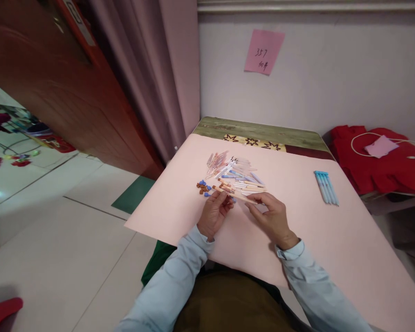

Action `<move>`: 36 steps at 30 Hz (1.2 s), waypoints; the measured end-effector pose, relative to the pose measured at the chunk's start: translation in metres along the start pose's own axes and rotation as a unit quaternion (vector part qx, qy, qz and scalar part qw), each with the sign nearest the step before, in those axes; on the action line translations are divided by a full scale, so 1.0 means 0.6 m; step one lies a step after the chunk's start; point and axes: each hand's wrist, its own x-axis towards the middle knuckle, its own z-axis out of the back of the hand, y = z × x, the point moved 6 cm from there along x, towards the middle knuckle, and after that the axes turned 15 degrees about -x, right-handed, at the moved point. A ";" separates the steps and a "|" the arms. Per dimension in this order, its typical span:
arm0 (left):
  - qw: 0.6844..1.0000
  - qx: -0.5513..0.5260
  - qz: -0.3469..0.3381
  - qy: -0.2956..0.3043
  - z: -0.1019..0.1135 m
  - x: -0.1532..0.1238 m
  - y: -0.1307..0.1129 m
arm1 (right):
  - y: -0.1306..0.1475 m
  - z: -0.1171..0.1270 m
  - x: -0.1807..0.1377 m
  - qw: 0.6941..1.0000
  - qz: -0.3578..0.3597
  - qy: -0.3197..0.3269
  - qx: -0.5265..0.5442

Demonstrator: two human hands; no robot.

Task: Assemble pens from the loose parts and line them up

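Note:
A beige pen (241,197) with a brown end slants between my two hands, just above the pink table sheet. My left hand (214,213) is closed around its left part. My right hand (270,216) pinches the other end between thumb and fingers. Right behind the hands lie loose pen parts: pale clear barrels (218,162), blue and white pieces (240,176) and beige tubes (252,186). Beside my left hand is a small heap of brown and blue caps (203,186). My fingers partly hide the pen and some of the pieces.
Several light-blue pens (326,188) lie side by side on the right of the pink sheet (318,258). A red cloth (383,161) with a white cable is beyond the right edge. A brown door (72,101) and a curtain (159,60) stand to the left.

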 end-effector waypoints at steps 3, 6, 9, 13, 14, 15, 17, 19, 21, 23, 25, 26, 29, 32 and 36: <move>1.000 0.008 -0.008 -0.002 -0.008 0.010 0.007 | 0.011 0.006 0.001 0.999 0.015 -0.033 -0.034; 1.000 0.008 -0.014 -0.006 -0.023 0.022 0.015 | 0.013 0.014 0.001 0.996 0.010 -0.071 -0.055; 1.000 0.019 -0.018 0.010 -0.042 0.035 0.022 | 0.011 0.021 0.002 0.993 0.007 -0.100 -0.063; 0.999 0.035 -0.018 0.022 -0.051 0.044 0.027 | 0.012 0.022 0.002 0.990 0.013 -0.111 -0.086; 0.999 0.038 -0.019 0.016 -0.049 0.045 0.028 | 0.013 0.023 0.003 0.989 0.015 -0.114 -0.090; 0.999 0.042 -0.020 0.008 -0.047 0.044 0.028 | 0.015 0.023 0.003 0.988 0.019 -0.119 -0.092; 0.998 0.053 -0.024 -0.004 -0.042 0.043 0.029 | 0.019 0.025 0.004 0.987 0.030 -0.131 -0.093; 0.998 0.063 -0.027 -0.006 -0.040 0.041 0.029 | 0.022 0.026 0.004 0.985 0.037 -0.137 -0.096; 0.997 0.069 -0.027 -0.006 -0.039 0.041 0.030 | 0.022 0.025 0.004 0.985 0.030 -0.134 -0.104; 0.998 0.067 -0.022 -0.008 -0.040 0.041 0.031 | 0.018 0.023 0.004 0.986 0.016 -0.124 -0.112; 0.998 0.059 -0.010 -0.007 -0.041 0.042 0.034 | 0.012 0.018 0.002 0.987 0.006 -0.108 -0.123; 0.999 0.053 -0.002 -0.006 -0.043 0.043 0.036 | 0.009 0.015 0.001 0.986 0.004 -0.099 -0.131; 1.000 0.021 0.015 -0.007 -0.046 0.046 0.040 | 0.000 0.007 -0.001 0.984 -0.005 -0.072 -0.162; 1.000 -0.020 0.006 -0.021 -0.043 0.049 0.036 | -0.006 0.001 0.000 0.987 -0.037 -0.043 -0.152; 0.998 -0.040 -0.013 -0.041 -0.034 0.053 0.028 | -0.005 -0.003 0.003 0.993 -0.090 -0.026 -0.074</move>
